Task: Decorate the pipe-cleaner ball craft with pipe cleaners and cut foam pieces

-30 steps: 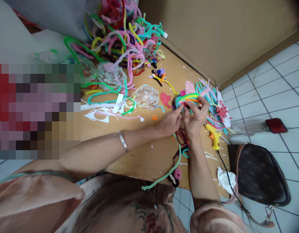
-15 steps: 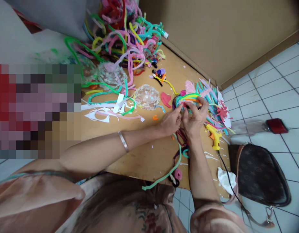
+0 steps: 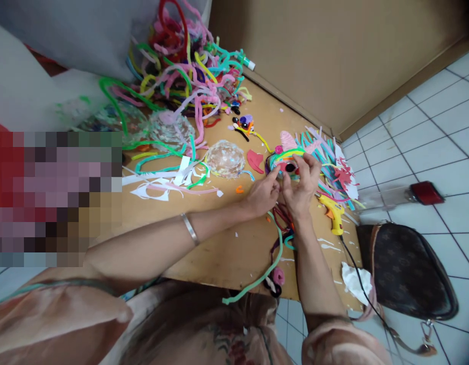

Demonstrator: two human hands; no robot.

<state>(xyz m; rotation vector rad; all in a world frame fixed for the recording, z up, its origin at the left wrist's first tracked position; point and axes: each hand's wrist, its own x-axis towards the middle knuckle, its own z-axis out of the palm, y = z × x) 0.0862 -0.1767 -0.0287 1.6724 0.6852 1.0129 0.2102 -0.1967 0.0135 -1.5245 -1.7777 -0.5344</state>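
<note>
Since the earlier frame, the right hand (image 3: pixel 299 192) has spread its fingers, baring a black disc (image 3: pixel 290 167) on the craft (image 3: pixel 273 160). That craft lies just beyond both hands, its rainbow strips (image 3: pixel 292 152) running crosswise; its full long axis is hidden. Right fingers arch nearest the disc; the left hand (image 3: pixel 262 192) points in from the left. Whether either grips, I cannot tell.

And here on the left forearm, a flat, silvery bracelet (image 3: pixel 189 228) is worn! Loose sleeves (image 3: pixel 67 317) in blurred peach and brown are seen, the left one edged in grey-green, while the brownish front is brightened by a dark-red floral motif (image 3: pixel 236 347).
</note>
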